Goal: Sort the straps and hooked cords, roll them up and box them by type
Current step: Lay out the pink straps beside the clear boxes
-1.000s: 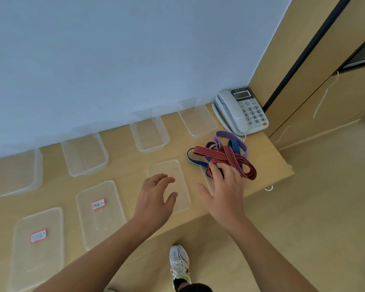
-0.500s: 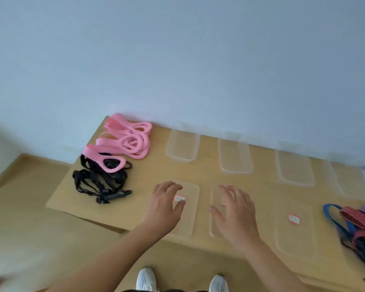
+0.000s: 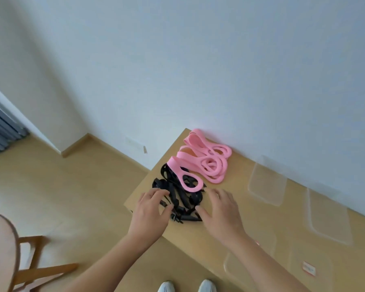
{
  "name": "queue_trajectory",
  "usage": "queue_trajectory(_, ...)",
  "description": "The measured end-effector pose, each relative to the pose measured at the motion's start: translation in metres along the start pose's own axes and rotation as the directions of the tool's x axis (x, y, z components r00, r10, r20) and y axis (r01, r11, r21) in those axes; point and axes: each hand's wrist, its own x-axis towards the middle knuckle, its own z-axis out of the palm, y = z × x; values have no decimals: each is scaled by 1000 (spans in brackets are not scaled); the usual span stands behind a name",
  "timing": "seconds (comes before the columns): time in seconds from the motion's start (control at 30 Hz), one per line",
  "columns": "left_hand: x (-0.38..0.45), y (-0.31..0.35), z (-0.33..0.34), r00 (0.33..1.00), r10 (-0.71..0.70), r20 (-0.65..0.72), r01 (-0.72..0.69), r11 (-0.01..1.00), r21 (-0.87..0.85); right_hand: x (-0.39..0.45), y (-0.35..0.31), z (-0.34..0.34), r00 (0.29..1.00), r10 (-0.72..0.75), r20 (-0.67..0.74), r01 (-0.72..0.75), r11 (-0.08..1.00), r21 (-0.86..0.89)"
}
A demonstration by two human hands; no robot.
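A tangle of black straps with buckles [image 3: 177, 196] lies at the left end of the wooden table [image 3: 236, 247]. Behind it, against the wall, is a pile of pink flat bands [image 3: 202, 163], one pink loop lying over the black straps. My left hand [image 3: 151, 211] hovers at the left side of the black tangle, fingers spread and loosely bent. My right hand [image 3: 221, 211] hovers at its right side, fingers spread. Neither hand holds anything.
Clear plastic boxes [image 3: 266, 182] stand in a row along the wall, another [image 3: 327, 218] further right. Clear lids with red labels [image 3: 308, 270] lie near the front edge. A wooden chair [image 3: 25, 268] stands on the floor at lower left. My white shoes [image 3: 185, 286] show below.
My view and both hands have swung from the right end of the table, past the lids in the middle, to the left end. Both hands now flank the black straps.
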Motion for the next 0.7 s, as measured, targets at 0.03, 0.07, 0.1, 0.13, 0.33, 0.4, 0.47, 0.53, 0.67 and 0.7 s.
queue_trajectory(0.03,7,-1,-3,1000,-27,-8,27,1000,-8,12,-4,-1,999,-4,34,3,1000,29)
queue_trajectory(0.07,15,-2,-6,999,-51,-15,50,999,-15,22,-8,-3,999,-2,54,-2,998,69)
queue_trajectory(0.1,23,-2,-8,998,-65,-23,64,998,-20,32,-9,-3,998,6,65,-14,993,116)
queue_trajectory(0.13,33,-1,-9,997,-78,-29,78,997,-25,41,-8,-2,997,20,75,-32,987,158)
queue_trajectory(0.33,103,22,-9,990,-137,33,136,990,22,75,15,14,984,130,124,-158,954,255)
queue_trajectory(0.4,130,29,-5,978,-145,152,131,987,96,80,25,17,977,170,125,-200,935,291)
queue_trajectory(0.47,151,32,0,940,-182,289,145,979,143,83,34,19,971,201,131,-232,921,312)
queue_trajectory(0.53,166,35,5,914,-218,341,176,973,152,85,43,21,964,229,133,-262,900,348)
queue_trajectory(0.67,173,42,5,955,-184,233,152,977,149,85,48,23,957,276,93,-289,867,406)
queue_trajectory(0.7,172,47,5,964,-155,214,127,982,137,85,47,23,958,275,80,-282,862,422)
